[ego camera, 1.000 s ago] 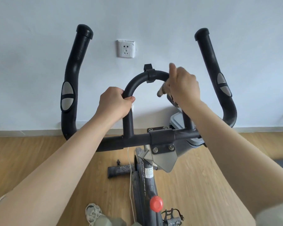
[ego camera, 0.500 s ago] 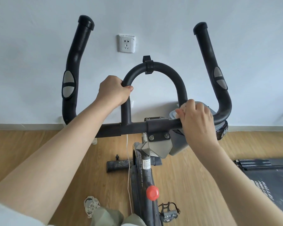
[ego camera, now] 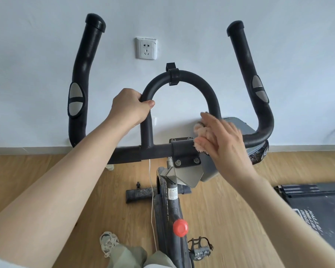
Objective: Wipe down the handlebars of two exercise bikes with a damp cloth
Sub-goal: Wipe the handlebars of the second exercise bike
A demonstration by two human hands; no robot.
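Left hand [ego camera: 130,108] curled gripping, right hand [ego camera: 223,141] flat, fingers [ego camera: 211,119] straight

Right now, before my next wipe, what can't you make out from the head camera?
Head view:
- Right hand: motion-blurred; whether its fingers pinch or only press the cloth is unclear.
- Cloth: mostly hidden under that hand.
- Frame label: print too small.
- Dark mat: cut off by the right edge.
- Second bike: not in view.

right hand [ego camera: 226,140] blurred, cloth [ego camera: 200,130] mostly hidden
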